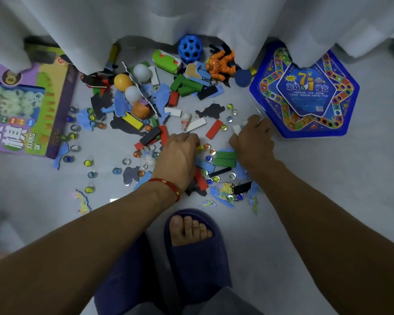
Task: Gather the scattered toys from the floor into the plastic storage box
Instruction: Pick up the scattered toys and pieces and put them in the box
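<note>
Toys lie scattered on the pale floor: coloured wooden blocks (225, 159), glass marbles (208, 158), blue puzzle pieces (162, 94), ping-pong balls (142, 72), an orange figure (221, 64) and a blue holed ball (190, 48). My left hand (178, 160) reaches down into the block pile, and its curled fingers close on a yellow block (200, 147). My right hand (253, 142) is on the floor beside the blue hexagonal plastic game box (348, 123), and it grips a white block (237, 129). No open storage box shows.
A purple and green cardboard game box (32, 110) lies at the left. White curtains (191, 17) hang over the back of the pile. My foot in a dark blue slipper (196, 246) stands just behind the toys. A green toy (166, 61) lies near the curtain.
</note>
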Motion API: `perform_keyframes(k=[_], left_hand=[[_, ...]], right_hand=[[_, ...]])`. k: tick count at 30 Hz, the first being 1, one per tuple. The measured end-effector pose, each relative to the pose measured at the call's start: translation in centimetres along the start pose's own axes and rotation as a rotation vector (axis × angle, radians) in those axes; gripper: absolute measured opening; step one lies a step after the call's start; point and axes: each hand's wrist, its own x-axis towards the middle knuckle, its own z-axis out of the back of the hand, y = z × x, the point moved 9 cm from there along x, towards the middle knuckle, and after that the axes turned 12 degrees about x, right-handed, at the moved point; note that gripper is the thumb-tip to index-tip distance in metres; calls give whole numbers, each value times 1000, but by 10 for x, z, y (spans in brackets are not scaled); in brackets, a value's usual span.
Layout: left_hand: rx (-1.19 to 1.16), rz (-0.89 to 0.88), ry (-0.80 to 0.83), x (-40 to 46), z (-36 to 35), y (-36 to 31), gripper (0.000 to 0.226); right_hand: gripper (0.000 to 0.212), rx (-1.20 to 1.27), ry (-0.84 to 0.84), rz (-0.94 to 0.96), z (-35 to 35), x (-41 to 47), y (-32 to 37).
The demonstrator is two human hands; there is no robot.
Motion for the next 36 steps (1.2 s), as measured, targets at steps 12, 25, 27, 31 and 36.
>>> perform_keyframes(k=[12,25,27,31,36], left_hand=[[-145,7,17,-8,18,-2,28],[-601,328,222,-12,-4,-3,33],[-833,487,303,-16,-17,0,33],[-1095,598,400,-22,-23,-14,38],[-1390,557,601,-35,-24,-63,40]], right_hand=[[10,1332,-13,-389,22,-33,-52],[45,562,33,-170,28,-69,-58],[39,436,20,-123,25,-66,-49],[38,422,-72,-63,58,-70,-39],[17,554,168,94,65,-116,20]])
